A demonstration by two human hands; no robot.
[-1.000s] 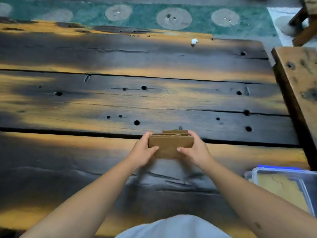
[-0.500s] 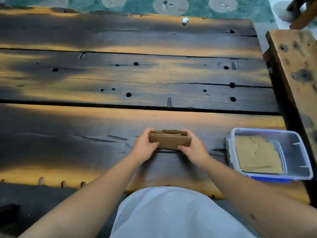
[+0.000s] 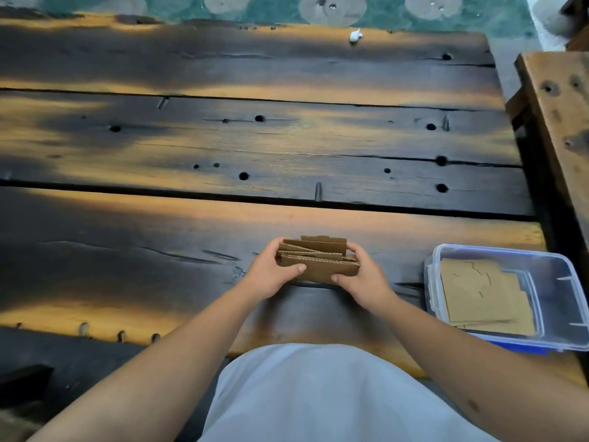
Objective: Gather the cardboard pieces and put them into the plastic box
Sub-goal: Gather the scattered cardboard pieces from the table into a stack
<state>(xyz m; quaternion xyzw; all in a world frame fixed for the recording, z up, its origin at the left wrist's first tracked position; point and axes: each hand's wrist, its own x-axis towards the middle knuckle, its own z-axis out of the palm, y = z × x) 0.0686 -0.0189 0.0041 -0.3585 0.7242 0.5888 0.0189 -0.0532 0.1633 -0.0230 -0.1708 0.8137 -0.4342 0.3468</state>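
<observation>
A stack of brown cardboard pieces (image 3: 318, 261) stands on edge over the near plank of the dark wooden table (image 3: 255, 148). My left hand (image 3: 271, 275) grips its left end and my right hand (image 3: 363, 279) grips its right end, thumbs on the near face. To the right, near the table's front edge, sits a clear plastic box (image 3: 554, 275) with a blue rim. Flat cardboard pieces (image 3: 481, 295) lie inside it. The box is apart from my right hand.
A small white scrap (image 3: 355, 35) lies at the table's far edge. A wooden bench (image 3: 564, 116) stands along the right side. Green patterned floor covering (image 3: 271, 8) shows beyond the table. My pale clothing (image 3: 318, 397) fills the bottom centre.
The view has tilted down and the plastic box has come fully into sight at the right. Both hands keep hold of the cardboard stack, which now sits nearer the table's front edge.
</observation>
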